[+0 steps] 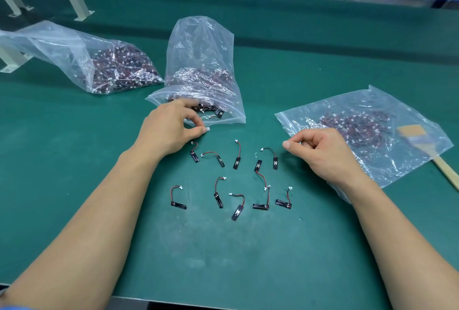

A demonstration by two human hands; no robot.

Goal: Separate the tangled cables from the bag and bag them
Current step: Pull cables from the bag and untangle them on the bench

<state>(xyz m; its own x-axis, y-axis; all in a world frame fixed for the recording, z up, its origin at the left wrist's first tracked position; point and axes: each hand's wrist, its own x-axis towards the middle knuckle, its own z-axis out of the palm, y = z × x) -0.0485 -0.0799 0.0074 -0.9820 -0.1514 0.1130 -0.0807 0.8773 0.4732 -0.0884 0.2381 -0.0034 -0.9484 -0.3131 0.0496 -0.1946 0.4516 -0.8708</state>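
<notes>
The left hand has its fingers curled, thumb and forefinger pinching the near lip of the small zip bag. This bag lies at the middle of the desk with a dark knot of cables inside. The right hand is curled into a loose fist with the thumb laid along the forefinger, and as far as this view shows it holds nothing. Its wrist lies over the near corner of the flat bag, which sits toward the right edge.

The separated cables lie loose and apart between the two forearms, closer to the near edge.

The main risk is the pinched lip. A tug on that slick film could tip the tangle out over the sorted pieces and mix the two. A forearm dragged across the mat could also scatter them.

Each cable is a flat black strip with a thin red and black lead curling to a tiny white plug. Those plugs and loops are likely to hook on one another. All the bags are thin, clear, crinkled film. The upright bag stands slumped behind the small one, and a large bag sags toward the far left corner. A wooden-handled brush lies at the flat bag. The desk mat is matte green and looks slightly worn.
</notes>
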